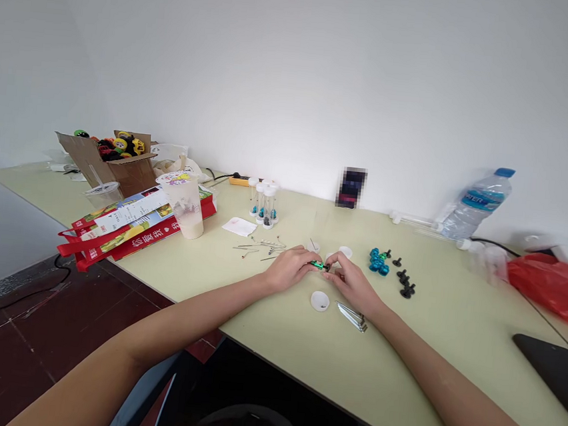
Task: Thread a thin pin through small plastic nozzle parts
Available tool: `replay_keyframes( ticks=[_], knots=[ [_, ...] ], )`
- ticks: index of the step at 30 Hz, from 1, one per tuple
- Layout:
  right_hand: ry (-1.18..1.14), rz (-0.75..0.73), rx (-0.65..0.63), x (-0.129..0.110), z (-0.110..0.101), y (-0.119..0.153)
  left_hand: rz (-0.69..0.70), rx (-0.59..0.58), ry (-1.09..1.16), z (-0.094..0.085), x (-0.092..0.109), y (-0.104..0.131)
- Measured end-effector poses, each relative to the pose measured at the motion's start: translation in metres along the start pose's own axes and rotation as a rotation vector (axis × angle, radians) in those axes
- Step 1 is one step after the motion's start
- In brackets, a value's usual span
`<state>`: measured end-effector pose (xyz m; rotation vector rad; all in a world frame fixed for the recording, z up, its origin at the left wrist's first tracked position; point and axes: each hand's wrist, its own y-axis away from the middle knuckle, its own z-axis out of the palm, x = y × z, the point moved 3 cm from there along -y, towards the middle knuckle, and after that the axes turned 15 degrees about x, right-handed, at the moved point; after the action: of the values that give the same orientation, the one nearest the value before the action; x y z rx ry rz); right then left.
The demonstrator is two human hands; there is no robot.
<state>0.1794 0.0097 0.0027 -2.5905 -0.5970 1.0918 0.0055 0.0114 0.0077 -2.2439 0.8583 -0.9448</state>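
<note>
- A small green piece [317, 264] was pinched between the fingertips of the left hand [291, 267] and the right hand [352, 285], both closed on it low over the pale desk [430, 361], near its front edge.
- A white lid [320, 301] was seen lying flat just in front of the hands; what it held could not be told.
- Four clear tubes [263, 204] with white caps were stood upright behind the hands, with dark and blue bits at their bottoms.
- A plastic cup [185, 203] holding a pale drink was set to the left, beside a red bag [126, 231].
- An open cardboard box [118, 160] filled with colourful toys was placed at the far left.
- A water bottle [478, 203] was leaned against the wall at the right.
- Blue beads [378, 261] and black pegs [404, 281] were scattered just right of the right hand.
- Thin metal pins [261, 245] were strewn left of the left hand, and metal tweezers [352, 315] were laid under the right wrist.
- A red plastic bag [556, 283] was left at the far right.
</note>
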Motion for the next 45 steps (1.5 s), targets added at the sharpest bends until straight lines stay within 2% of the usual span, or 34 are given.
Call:
replay_keyframes(
  ticks=[6, 14, 20, 25, 37, 42, 45],
  knots=[
    [0.002, 0.006, -0.036, -0.0017, -0.0004, -0.0001, 0.025, -0.008, -0.007, 0.0009, -0.0007, -0.0003],
    [-0.029, 0.026, -0.001, -0.0023, -0.0006, 0.0011, 0.036, -0.013, -0.043, 0.0013, -0.0011, -0.0004],
    [0.024, -0.041, 0.019, -0.0022, -0.0025, -0.0025, 0.041, -0.024, -0.067, 0.0007, -0.0001, -0.0013],
    [-0.040, 0.005, 0.014, 0.0012, -0.0002, -0.0016, 0.019, -0.031, -0.101, -0.0013, 0.0017, -0.0016],
    [-0.046, -0.038, 0.042, 0.0005, -0.0014, -0.0008, 0.026, -0.033, -0.111, 0.0007, 0.0012, -0.0007],
    [0.029, -0.018, -0.014, -0.0029, -0.0021, -0.0007, 0.060, -0.031, -0.090, -0.0002, 0.0014, 0.0004],
    [0.006, 0.000, -0.004, -0.0010, -0.0015, -0.0003, 0.061, -0.022, -0.096, -0.0007, 0.0015, 0.0004]
  ],
)
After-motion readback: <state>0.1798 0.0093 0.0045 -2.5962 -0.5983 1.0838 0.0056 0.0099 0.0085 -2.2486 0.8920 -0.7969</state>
